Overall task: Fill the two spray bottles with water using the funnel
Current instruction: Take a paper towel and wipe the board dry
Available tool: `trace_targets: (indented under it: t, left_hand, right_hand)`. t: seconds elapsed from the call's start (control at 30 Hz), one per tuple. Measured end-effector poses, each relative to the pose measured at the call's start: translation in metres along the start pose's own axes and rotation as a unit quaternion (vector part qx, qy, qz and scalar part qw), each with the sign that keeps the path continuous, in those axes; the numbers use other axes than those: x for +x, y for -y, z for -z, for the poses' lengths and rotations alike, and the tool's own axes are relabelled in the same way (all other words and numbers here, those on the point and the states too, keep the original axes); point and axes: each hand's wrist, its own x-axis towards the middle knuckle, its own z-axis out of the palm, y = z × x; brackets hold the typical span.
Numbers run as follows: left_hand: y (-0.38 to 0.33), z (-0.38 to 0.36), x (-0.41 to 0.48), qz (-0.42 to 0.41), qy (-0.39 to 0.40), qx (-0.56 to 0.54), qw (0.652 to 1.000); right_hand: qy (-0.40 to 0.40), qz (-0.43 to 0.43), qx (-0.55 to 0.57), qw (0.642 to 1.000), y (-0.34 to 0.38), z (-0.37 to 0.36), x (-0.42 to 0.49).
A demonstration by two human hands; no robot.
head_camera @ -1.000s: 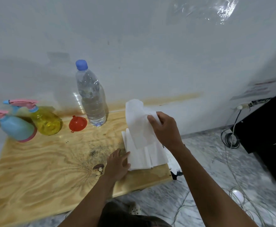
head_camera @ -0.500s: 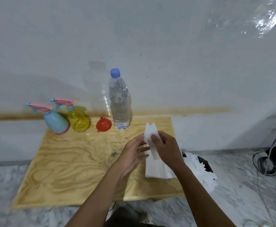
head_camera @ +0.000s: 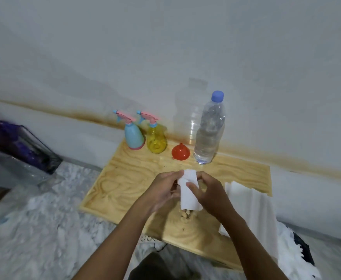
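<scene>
- Plywood board (head_camera: 125, 178) against a white wall, marble floor around it.
- Your left hand (head_camera: 162, 190) and right hand (head_camera: 210, 195), mid-frame, both pinch one folded tissue (head_camera: 188, 190).
- Kit is up-frame of your hands, in a row at the wall: blue sprayer (head_camera: 133, 136), yellow sprayer (head_camera: 156, 139), funnel (head_camera: 180, 152), bottle (head_camera: 209, 134).
- All upright; the left hand is nearer the sprayers, the right nearer the bottle.
- Count: 2 sprayers, 1 funnel, 1 capped bottle.
</scene>
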Motion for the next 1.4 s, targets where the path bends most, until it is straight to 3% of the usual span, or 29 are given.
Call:
trace_targets:
  t: [0.13,0.33,0.47,0.6,0.7,0.73,0.9,1.13,1.4]
  left_hand:
    - [-0.009,0.046,-0.007,0.002,-0.035,0.012,0.999]
    - [-0.010,0.125,0.003,-0.026,-0.162,0.156,0.974]
    - [0.004,0.182,0.031,-0.051,-0.233,0.308,0.921]
    - [0.021,0.235,0.066,0.011,-0.220,0.429,0.876]
    - [0.033,0.263,0.092,0.038,-0.194,0.559,0.805]
    - [0.034,0.268,0.097,0.044,-0.181,0.574,0.797]
    - [0.043,0.281,0.107,0.039,-0.152,0.567,0.808]
    - [0.046,0.280,0.103,0.023,-0.157,0.554,0.817]
    - [0.046,0.277,0.101,0.011,-0.164,0.541,0.825]
  right_hand:
    - [0.001,0.007,0.004,1.000,0.011,-0.038,0.018]
    - [0.028,-0.044,0.014,0.999,0.020,-0.085,0.052]
    - [0.055,-0.081,0.041,0.994,0.015,-0.114,0.075]
    - [0.061,-0.085,0.010,0.994,0.008,-0.143,0.105]
    - [0.045,-0.063,-0.035,0.996,0.003,-0.162,0.132]
    - [0.039,-0.062,-0.051,0.996,0.001,-0.169,0.141]
    - [0.020,-0.057,-0.136,0.989,-0.012,-0.191,0.163]
    - [0.193,-0.056,-0.215,0.956,-0.040,-0.228,0.119]
    - [0.175,0.123,-0.289,0.933,-0.043,-0.242,0.088]
